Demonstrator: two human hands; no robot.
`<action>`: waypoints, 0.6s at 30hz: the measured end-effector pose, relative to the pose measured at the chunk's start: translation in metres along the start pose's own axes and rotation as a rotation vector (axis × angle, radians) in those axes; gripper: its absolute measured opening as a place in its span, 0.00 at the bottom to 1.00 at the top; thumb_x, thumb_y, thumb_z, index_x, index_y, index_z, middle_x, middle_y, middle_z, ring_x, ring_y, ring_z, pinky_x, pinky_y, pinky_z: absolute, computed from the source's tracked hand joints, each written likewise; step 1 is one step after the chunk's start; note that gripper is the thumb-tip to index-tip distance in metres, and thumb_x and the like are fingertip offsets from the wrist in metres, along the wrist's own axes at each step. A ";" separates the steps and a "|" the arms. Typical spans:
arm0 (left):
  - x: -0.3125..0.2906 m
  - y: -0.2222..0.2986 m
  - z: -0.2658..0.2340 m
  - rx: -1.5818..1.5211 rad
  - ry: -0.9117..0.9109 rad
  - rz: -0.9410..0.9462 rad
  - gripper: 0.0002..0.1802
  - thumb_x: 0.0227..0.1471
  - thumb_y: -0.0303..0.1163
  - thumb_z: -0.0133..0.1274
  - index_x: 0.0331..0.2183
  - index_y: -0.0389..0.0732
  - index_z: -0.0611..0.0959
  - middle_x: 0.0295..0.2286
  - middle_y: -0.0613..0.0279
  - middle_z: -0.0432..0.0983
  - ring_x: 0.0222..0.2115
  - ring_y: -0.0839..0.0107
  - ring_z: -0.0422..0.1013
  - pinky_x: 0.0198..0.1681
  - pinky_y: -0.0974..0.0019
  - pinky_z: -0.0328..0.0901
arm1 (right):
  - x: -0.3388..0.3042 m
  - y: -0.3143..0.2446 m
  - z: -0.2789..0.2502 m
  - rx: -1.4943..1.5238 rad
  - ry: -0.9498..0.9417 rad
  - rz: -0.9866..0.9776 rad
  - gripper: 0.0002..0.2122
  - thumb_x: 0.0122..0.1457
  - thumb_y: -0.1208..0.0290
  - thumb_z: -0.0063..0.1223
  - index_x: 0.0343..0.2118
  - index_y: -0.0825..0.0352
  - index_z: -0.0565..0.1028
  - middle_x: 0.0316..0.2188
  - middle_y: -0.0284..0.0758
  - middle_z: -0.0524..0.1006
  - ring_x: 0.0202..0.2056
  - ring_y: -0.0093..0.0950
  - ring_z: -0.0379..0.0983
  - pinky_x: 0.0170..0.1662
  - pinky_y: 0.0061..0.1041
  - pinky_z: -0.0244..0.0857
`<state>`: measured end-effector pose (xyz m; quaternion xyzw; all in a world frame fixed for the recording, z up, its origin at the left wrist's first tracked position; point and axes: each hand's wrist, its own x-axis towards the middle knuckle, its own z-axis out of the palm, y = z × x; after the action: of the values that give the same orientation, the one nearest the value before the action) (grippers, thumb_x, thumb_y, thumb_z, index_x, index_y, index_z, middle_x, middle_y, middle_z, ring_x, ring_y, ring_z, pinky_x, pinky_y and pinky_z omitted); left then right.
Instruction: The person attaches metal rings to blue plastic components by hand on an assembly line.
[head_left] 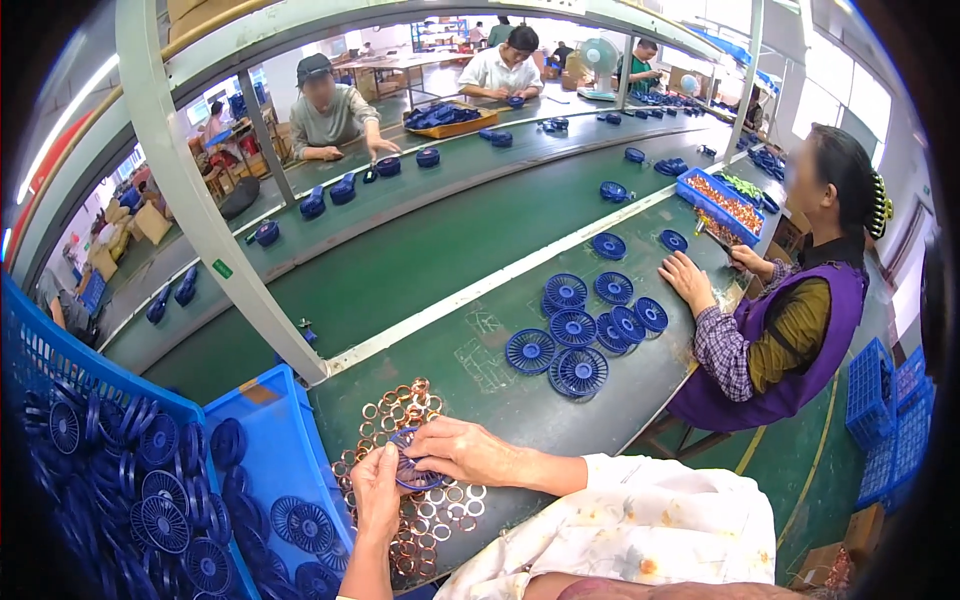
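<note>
Both my hands hold one round blue fan grille (418, 479) low over the bench. My left hand (376, 488) pinches its left edge between thumb and fingers. My right hand (462, 450) is closed on its upper right side, with fingertips bent over its middle. Around and beneath lie many loose copper-coloured rings (466, 508), some looking silvery. Whether a ring sits under my fingers is hidden. To the right, several finished-looking blue grilles (578, 371) lie in a cluster on the green-black bench (480, 415).
A blue crate (110, 365) heaped with grilles and a blue bin (262, 425) stand at my left. On the right a co-worker (790, 300) holds a tool near a blue tray (690, 185) of copper-coloured parts. A green conveyor (430, 235) and metal post (205, 200) lie beyond.
</note>
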<state>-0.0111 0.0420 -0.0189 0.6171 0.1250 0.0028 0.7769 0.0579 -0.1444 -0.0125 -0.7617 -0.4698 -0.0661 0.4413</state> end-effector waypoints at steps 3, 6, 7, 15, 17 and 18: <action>-0.001 -0.002 -0.003 -0.013 -0.043 -0.028 0.16 0.66 0.37 0.47 0.41 0.33 0.80 0.31 0.63 0.79 0.26 0.78 0.75 0.27 0.72 0.74 | -0.002 0.004 -0.001 0.057 -0.001 -0.120 0.10 0.56 0.73 0.61 0.40 0.69 0.80 0.40 0.38 0.78 0.43 0.37 0.75 0.47 0.33 0.71; 0.000 -0.010 -0.010 0.049 -0.112 -0.019 0.16 0.65 0.36 0.49 0.35 0.33 0.83 0.28 0.65 0.80 0.26 0.80 0.73 0.29 0.75 0.68 | -0.003 0.005 -0.010 0.148 -0.121 -0.268 0.11 0.56 0.73 0.61 0.41 0.69 0.80 0.40 0.38 0.78 0.42 0.36 0.75 0.47 0.33 0.71; 0.000 -0.011 -0.010 0.047 -0.145 -0.047 0.16 0.64 0.36 0.50 0.34 0.33 0.84 0.28 0.66 0.80 0.26 0.81 0.72 0.29 0.76 0.65 | -0.004 0.005 -0.012 0.145 -0.119 -0.268 0.11 0.56 0.73 0.61 0.41 0.69 0.80 0.40 0.38 0.78 0.42 0.36 0.75 0.47 0.33 0.71; -0.012 0.018 0.014 0.066 -0.210 -0.049 0.17 0.54 0.30 0.63 0.43 0.32 0.81 0.35 0.60 0.82 0.31 0.78 0.77 0.36 0.73 0.73 | -0.017 0.001 -0.019 0.421 0.107 0.275 0.22 0.53 0.69 0.68 0.51 0.64 0.75 0.45 0.35 0.76 0.51 0.30 0.73 0.54 0.29 0.69; -0.013 0.018 0.017 0.138 -0.218 0.015 0.15 0.54 0.28 0.62 0.43 0.31 0.81 0.35 0.60 0.82 0.32 0.78 0.77 0.37 0.72 0.73 | -0.028 0.005 -0.007 0.882 0.007 0.511 0.23 0.58 0.72 0.64 0.55 0.66 0.70 0.48 0.34 0.76 0.48 0.24 0.74 0.51 0.28 0.72; -0.016 0.021 0.018 0.226 -0.241 0.069 0.14 0.55 0.27 0.61 0.43 0.31 0.81 0.35 0.60 0.82 0.32 0.78 0.77 0.38 0.72 0.73 | -0.033 0.007 0.003 1.090 -0.014 0.484 0.21 0.59 0.72 0.63 0.54 0.67 0.70 0.48 0.34 0.76 0.46 0.23 0.75 0.49 0.27 0.74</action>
<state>-0.0195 0.0276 0.0081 0.7003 0.0091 -0.0587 0.7114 0.0443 -0.1652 -0.0351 -0.5114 -0.2520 0.2921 0.7679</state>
